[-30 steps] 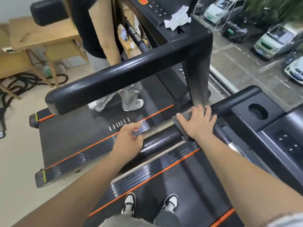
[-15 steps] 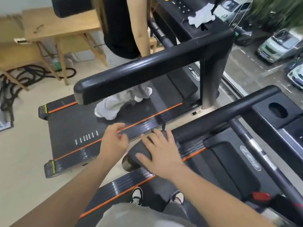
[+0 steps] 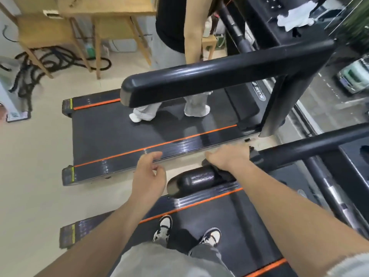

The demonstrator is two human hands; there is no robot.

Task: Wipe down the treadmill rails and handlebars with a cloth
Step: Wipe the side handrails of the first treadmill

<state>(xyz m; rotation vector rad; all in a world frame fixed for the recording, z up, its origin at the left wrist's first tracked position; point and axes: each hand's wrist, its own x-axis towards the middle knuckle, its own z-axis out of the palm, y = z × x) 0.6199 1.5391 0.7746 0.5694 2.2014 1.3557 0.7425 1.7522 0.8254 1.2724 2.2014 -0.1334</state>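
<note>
Cloth [image 3: 254, 156]: dark, wrapped over the left handlebar [image 3: 299, 149] of the treadmill [image 3: 229, 216] you stand on, a short way in from the bar's rounded end cap [image 3: 187, 181]. Only its edges show, at 3 o'clock and at 6 o'clock of your right hand [image 3: 229, 157].

Right hand: laid on top of the cloth, with the fingers curled over the far side of the bar and the thumb stretched toward 9 o'clock. It clamps the cloth against the handlebar.

Left hand [image 3: 148, 174]: in the air at 9 o'clock of the end cap, just beside it and not touching it. The fingers are loosely bent and hold nothing.

Your shoes [image 3: 163, 226] stand on the belt at 6 o'clock of the end cap.

Surroundings: a second treadmill [image 3: 139, 132] runs parallel at 12 o'clock, with another person [image 3: 171, 23] standing on its belt. A white rag [image 3: 295, 16] lies on its console [image 3: 305, 35] at 1 o'clock. A wooden bench [image 3: 111, 5] stands at 11 o'clock, and black ropes [image 3: 40, 60] lie on the floor at 10 o'clock.
</note>
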